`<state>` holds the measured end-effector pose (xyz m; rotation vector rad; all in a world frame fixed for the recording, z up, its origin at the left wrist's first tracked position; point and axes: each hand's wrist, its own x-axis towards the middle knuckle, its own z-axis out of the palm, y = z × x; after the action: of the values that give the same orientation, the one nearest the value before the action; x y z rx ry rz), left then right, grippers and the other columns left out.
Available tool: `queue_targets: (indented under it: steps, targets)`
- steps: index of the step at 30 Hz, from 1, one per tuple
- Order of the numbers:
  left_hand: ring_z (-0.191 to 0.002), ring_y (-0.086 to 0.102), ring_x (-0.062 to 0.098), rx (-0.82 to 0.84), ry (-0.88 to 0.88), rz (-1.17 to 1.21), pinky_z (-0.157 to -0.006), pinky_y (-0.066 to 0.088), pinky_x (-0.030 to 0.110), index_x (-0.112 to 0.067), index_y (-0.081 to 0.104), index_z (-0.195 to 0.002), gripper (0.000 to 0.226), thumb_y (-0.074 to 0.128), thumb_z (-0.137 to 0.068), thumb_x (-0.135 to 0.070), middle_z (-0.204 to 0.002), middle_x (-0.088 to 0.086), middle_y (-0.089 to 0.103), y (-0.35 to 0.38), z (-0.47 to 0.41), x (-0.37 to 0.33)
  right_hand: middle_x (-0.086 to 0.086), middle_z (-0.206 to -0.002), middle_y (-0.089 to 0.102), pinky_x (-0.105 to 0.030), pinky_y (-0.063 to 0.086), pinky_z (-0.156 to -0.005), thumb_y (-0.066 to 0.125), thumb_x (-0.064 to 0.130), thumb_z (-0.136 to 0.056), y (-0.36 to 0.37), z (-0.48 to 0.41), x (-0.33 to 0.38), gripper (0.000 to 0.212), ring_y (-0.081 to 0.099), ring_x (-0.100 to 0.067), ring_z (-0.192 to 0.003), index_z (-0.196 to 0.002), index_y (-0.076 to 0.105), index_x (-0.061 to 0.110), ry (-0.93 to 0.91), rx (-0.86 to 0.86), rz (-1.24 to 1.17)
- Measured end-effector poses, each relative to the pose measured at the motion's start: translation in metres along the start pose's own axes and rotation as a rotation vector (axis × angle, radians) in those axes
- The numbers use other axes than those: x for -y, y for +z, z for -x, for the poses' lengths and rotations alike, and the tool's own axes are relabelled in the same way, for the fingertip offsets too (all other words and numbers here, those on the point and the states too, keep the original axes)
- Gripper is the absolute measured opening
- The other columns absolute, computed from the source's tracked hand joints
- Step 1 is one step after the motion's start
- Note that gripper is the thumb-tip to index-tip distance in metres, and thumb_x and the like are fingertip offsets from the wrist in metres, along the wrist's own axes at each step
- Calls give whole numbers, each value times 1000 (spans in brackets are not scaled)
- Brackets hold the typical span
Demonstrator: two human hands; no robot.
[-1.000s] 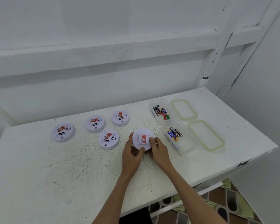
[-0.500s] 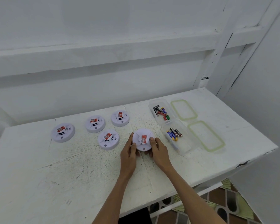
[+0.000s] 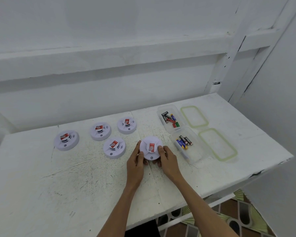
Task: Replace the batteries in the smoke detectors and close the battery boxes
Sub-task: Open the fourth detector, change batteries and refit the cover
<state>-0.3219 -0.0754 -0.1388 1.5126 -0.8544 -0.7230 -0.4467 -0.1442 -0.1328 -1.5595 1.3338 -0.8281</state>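
Both hands grip round white plastic smoke detector [image 3: 150,147] by rim: left hand [image 3: 135,164] at its 8 o'clock, right hand [image 3: 167,161] at 4 — clear plastic battery box [image 3: 195,156] at 3 o'clock, nearer right

Scratched-up white table [image 3: 75,177] right under the grip. White wall [image 3: 109,48] way past it, patterned floor [image 3: 243,216] below-right.
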Motion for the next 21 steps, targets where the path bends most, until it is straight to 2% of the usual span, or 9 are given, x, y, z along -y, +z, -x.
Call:
queue_targets:
  steps: [3,6,10,14,21]
  targets:
    - [-77,65,10,-2,-2,-4,-75,58,24,-28,49,-153,43,48,-110,-23,-126,-9,72,0,1,-1,-5,-72,68,-44,53,-65,36,68,-90,0,0,0,53,63,-20,-64,-86,59,21,-2,-3,0]
    - [-75,65,7,-8,2,-13,-74,57,22,-26,50,-153,43,48,-110,-23,-126,-7,73,0,1,-1,-5,-71,69,-42,53,-66,39,58,-99,0,1,1,44,62,-16,-61,-86,58,20,-4,0,24]
    - [-78,66,6,-8,-2,-7,-76,58,22,-26,50,-153,43,48,-110,-22,-127,-16,71,0,1,-2,-6,-69,67,-42,52,-63,42,49,-102,-1,1,2,37,60,-13,-57,-84,58,21,0,-2,10]
    - [-77,66,7,-6,3,2,-74,57,21,-25,50,-152,43,48,-110,-21,-130,-9,71,0,2,-3,-8,-70,68,-44,52,-64,41,50,-102,0,1,0,38,61,-15,-58,-86,59,20,4,0,12]
    - [-80,65,9,-13,-23,15,-76,57,22,-27,52,-151,42,49,-110,-20,-128,-9,72,0,1,-3,-5,-69,67,-44,53,-65,41,48,-102,0,1,3,38,61,-15,-59,-85,57,18,9,-1,19]
